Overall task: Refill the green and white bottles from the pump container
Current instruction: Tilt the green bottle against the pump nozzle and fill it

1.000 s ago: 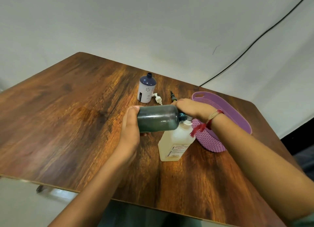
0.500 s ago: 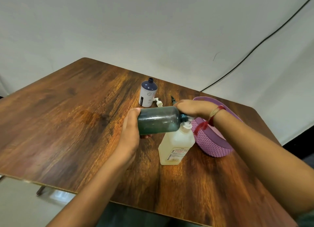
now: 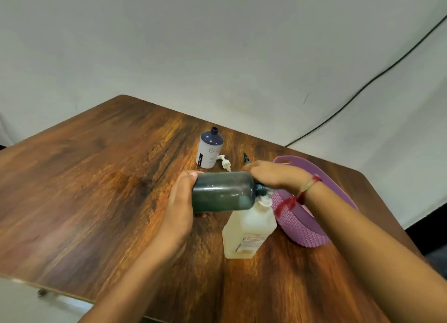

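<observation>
Green bottle (image 3: 222, 193) lies sideways, gripped by left hand (image 3: 180, 201)—neck pointing right—right hand (image 3: 273, 176) pressing pump container (image 3: 249, 228).

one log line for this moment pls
left hand holds green bottle sideways, neck at pump | right hand rests over pump container top | white bottle upright, uncapped, on table

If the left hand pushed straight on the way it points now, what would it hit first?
Probably the white bottle, standing open beyond the left hand, which holds the green bottle by its base. Height is unclear, so it could pass over it.
</observation>
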